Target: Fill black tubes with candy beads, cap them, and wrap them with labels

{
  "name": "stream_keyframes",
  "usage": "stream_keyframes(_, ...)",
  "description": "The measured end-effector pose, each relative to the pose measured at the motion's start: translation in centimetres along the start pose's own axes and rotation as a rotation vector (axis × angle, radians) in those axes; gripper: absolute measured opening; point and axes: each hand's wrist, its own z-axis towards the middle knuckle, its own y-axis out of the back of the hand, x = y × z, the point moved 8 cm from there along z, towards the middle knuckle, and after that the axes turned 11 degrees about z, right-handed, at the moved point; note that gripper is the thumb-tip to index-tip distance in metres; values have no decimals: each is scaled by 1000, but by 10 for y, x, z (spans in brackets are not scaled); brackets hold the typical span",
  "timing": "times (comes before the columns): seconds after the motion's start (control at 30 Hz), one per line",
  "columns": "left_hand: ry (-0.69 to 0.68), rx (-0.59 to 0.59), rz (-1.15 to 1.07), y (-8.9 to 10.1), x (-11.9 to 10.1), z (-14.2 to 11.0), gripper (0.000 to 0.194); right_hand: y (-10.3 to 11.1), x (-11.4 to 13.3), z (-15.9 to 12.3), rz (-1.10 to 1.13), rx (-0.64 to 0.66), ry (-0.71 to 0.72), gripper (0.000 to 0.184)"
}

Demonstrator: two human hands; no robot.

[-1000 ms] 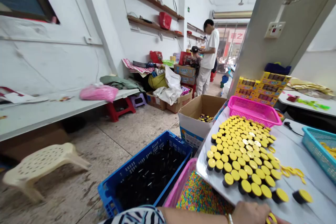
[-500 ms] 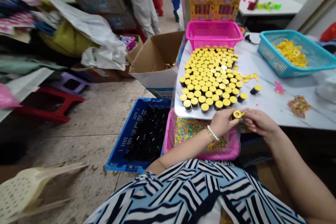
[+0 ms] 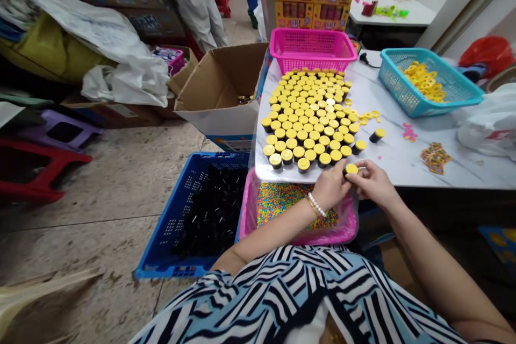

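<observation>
A small black tube with a yellow lid (image 3: pixel 351 169) is held upright just off the front edge of the table. My left hand (image 3: pixel 331 187), with a pearl bracelet at the wrist, is closed around the tube's body. From the right, my right hand (image 3: pixel 373 180) pinches the lid's edge, its thumb and fingers closed. Many similar yellow-lidded tubes (image 3: pixel 306 118) stand packed together on the white table (image 3: pixel 397 164) beyond my hands. One separate tube (image 3: pixel 377 135) stands to their right. Below my left forearm lies a pink tub (image 3: pixel 346 234) of small coloured beads (image 3: pixel 278 199).
A blue crate (image 3: pixel 151 250) full of black tubes stands left on the floor, with an open cardboard box (image 3: pixel 209 118) behind it. Yellow rings fill a turquoise basket (image 3: pixel 427 110). An unfilled-looking pink basket (image 3: pixel 314 64), loose yellow rings (image 3: pixel 368 117) and small printed pieces (image 3: pixel 435 158) are on the table.
The tube's top showed a yellow rim with a pinkish centre; now a full yellow lid covers it. My right hand has come closer to my left. The camera view has shifted right.
</observation>
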Motion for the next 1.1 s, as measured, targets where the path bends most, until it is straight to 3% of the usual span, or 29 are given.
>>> stream_keyframes(0.07,-14,-65,-52,-3,3,-11,66,1,5,8,-48,-101,70,66)
stream_keyframes(0.13,-40,-118,-138,-5,7,-26,68,-1,7,15,-40,-118,87,70)
stream_keyframes(0.27,-42,-146,-246,-1,23,-55,55,6,6,14,-24,-63,66,75)
stream_keyframes(0.43,-110,-147,-161,11,29,-65,32,33,-2,-2,-14,-145,83,74)
stream_keyframes(0.5,-138,-46,-59,6,28,-63,24,34,-4,-3,-38,-184,100,73)
stream_keyframes(0.6,-118,198,107,-8,42,-70,20,35,2,2,-169,-280,108,70)
stream_keyframes(0.7,22,324,167,-10,81,-91,21,39,10,14,-324,-344,102,61)
stream_keyframes(0.77,133,379,202,-7,114,-112,25,38,14,16,-368,-348,172,54)
stream_keyframes(0.9,250,467,212,7,156,-156,29,27,10,-24,-305,-381,410,40)
stream_keyframes(0.97,232,464,203,16,159,-162,29,13,-3,-51,-336,-325,484,31)
stream_keyframes(1.0,215,427,214,22,159,-158,31,1,-14,-59,-392,-237,494,28)
stream_keyframes(1.1,207,206,335,38,164,-121,43,-41,-53,-55,-669,78,486,28)
